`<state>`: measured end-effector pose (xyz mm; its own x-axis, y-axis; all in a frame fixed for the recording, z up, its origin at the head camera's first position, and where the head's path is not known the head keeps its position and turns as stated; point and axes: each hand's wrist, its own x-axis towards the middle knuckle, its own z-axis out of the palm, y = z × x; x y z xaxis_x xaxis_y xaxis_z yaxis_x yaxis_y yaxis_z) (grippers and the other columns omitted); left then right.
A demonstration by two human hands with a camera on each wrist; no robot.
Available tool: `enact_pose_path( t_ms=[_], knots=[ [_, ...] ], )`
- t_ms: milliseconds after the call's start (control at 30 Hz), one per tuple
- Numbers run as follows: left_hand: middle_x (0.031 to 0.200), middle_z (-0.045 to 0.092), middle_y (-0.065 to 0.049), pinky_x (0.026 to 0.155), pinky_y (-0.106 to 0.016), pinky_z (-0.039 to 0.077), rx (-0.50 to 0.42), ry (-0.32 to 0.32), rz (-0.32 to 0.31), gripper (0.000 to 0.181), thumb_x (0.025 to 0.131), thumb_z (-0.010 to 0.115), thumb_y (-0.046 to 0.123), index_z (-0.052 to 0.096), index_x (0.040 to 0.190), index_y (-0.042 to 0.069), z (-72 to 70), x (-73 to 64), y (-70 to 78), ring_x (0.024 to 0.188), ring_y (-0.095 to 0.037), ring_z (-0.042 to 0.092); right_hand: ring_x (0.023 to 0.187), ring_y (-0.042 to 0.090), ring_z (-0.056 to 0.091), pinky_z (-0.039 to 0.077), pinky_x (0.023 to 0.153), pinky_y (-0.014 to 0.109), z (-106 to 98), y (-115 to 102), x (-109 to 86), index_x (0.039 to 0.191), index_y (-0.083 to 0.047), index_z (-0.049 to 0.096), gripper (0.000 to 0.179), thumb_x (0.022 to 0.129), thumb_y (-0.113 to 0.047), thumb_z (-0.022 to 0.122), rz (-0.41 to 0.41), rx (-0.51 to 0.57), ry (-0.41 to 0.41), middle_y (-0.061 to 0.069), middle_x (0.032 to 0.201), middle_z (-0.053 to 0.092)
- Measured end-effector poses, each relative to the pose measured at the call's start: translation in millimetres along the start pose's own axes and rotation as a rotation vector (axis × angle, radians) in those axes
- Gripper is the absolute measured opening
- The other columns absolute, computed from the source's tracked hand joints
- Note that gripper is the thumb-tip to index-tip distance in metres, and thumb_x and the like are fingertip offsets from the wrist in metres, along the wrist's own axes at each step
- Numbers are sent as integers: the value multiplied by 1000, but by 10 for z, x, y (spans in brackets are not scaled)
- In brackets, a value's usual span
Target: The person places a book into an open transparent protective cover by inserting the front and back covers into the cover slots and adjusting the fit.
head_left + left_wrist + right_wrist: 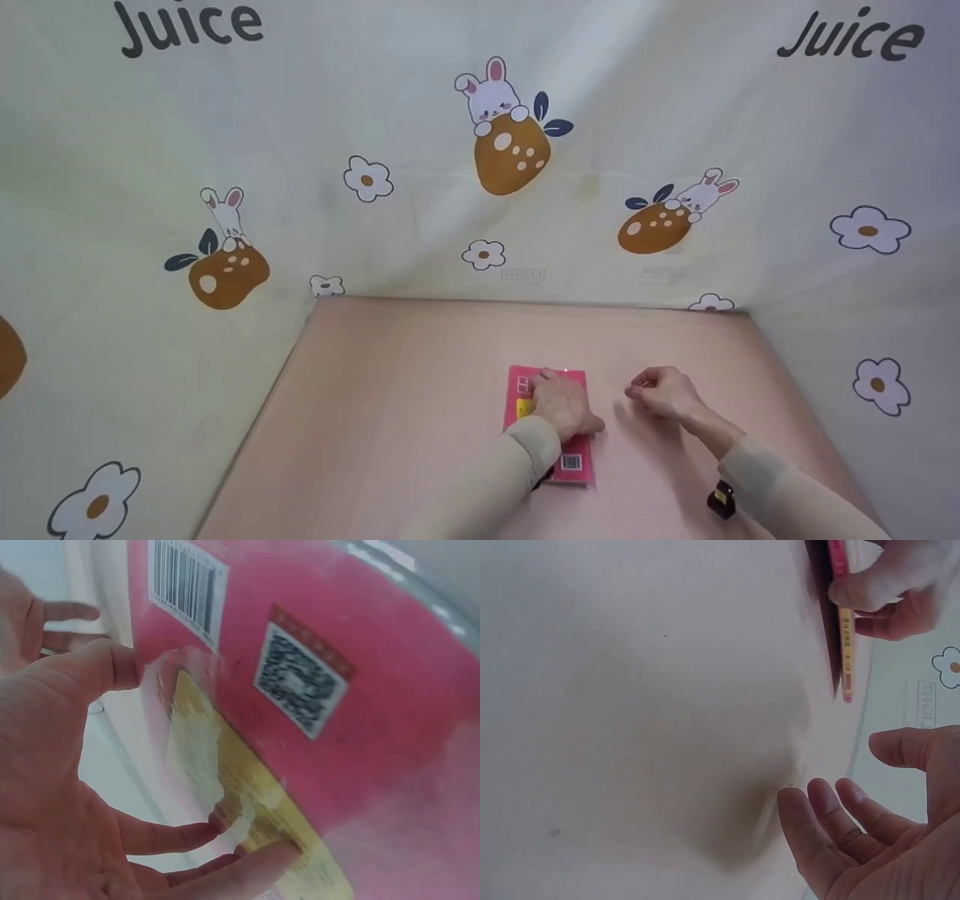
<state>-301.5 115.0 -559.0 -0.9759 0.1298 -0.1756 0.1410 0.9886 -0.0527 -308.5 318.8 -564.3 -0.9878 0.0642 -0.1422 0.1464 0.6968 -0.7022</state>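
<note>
A flat pink book-like item point(579, 446), in glossy clear film, lies on the pink table. Its upper face carries a barcode and a yellow patch, and the left wrist view adds a square code point(300, 679). My left hand point(561, 405) rests across it with fingers spread, the thumb reaching its right edge. From the right wrist view, that thumb touches the item's narrow printed side point(847, 652). My right hand point(667, 394) hovers to the right of the item, apart from it. Its fingers point(799, 821) are gently bent, with the thumb away from them and nothing held.
Pale cloth walls point(420, 225) printed with rabbits, fruit and flowers enclose the table point(375, 390) at the back and both sides. A small black device point(721, 501) sits at the right wrist.
</note>
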Motion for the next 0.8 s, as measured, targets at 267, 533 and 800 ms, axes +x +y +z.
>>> enact_pose_path(
  t_ms=[267,533,800],
  knots=[
    [133,65,-16,110,-47,58,-337,-79,-60,60,89,83,51,73,127,7,-214,-58,-137,116,-35,60,71,13,68,60,63,29,-13,11,-14,111,-1,80,26,98,-23,81,4,1,-10,1,82,72],
    [124,65,-15,95,-41,62,-410,-121,-37,46,93,88,36,71,127,9,-234,-25,-241,108,-33,63,66,12,64,55,60,29,-16,27,1,106,-4,82,31,103,-34,78,16,-6,-11,2,77,70],
    [73,52,-2,51,-27,35,-418,-78,67,24,97,80,21,64,84,8,-334,-21,-407,59,-17,50,68,13,62,49,60,28,23,13,-10,103,-3,82,44,106,-46,74,29,-11,14,5,81,73]
  ],
)
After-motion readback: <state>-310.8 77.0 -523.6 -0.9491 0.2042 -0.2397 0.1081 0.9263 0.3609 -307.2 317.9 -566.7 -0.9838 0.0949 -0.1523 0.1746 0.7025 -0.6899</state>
